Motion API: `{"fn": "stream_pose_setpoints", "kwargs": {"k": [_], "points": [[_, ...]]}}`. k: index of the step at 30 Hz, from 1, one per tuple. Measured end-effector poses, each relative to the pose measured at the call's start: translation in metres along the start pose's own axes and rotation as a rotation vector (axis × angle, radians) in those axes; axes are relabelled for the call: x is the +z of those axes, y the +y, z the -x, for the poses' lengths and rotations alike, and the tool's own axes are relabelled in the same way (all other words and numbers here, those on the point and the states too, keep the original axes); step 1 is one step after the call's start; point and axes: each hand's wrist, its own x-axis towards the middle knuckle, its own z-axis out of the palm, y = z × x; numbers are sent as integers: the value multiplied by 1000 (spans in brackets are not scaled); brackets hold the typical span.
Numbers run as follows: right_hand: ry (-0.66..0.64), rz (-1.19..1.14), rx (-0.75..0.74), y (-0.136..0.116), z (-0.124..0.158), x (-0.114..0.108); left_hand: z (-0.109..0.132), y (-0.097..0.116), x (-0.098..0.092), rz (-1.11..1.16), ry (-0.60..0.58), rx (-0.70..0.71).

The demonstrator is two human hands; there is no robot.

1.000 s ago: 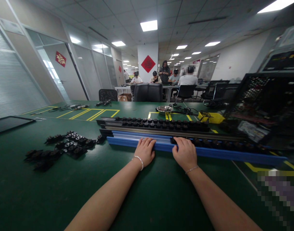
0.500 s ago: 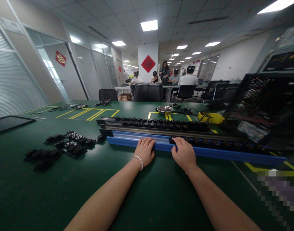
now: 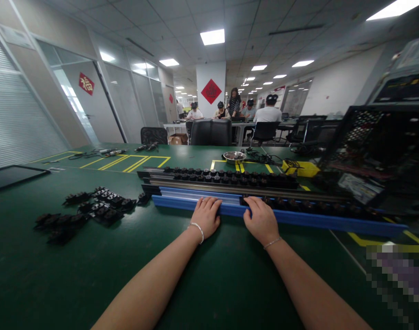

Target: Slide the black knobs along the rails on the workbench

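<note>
Blue rail point(image 3: 230, 210) lies before you on the table point(image 3: 216, 288): black parts point(image 3: 300, 204) line its right stretch, none show left; loose parts point(image 3: 106, 208) sit off-rail. Your left hand point(image 3: 206, 217) and right hand point(image 3: 263, 221) half-curl over it; grip unclear.

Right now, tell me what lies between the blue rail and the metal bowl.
The head view shows dark rails with rows of black parts, then green tabletop, between the blue rail and the bowl.
</note>
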Motion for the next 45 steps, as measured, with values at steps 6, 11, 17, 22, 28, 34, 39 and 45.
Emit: {"fn": "stream_pose_setpoints", "kwargs": {"k": [6, 11, 17, 22, 28, 34, 39, 45], "points": [[-5, -11, -11, 0, 0, 1, 0, -1, 1, -4, 13, 12], [-13, -34, -31, 0, 0, 2, 0, 0, 0, -1, 9, 1], [-6, -47, -40, -1, 0, 2, 0, 0, 1, 4, 8, 2], [-20, -57, -41, -2, 0, 1, 0, 0, 0, -4, 1, 3], [-28, -80, -44, -4, 1, 1, 0, 0, 0, -14, 4, 5], [-21, -73, -44, -4, 0, 1, 0, 1, 1, 0, 9, 1], [-39, -28, -28, -1, 1, 3, 1, 8, -1, -26, 0, -12], [-78, -36, -38, -3, 2, 4, 4, 20, -4, -86, -73, 21]]}}
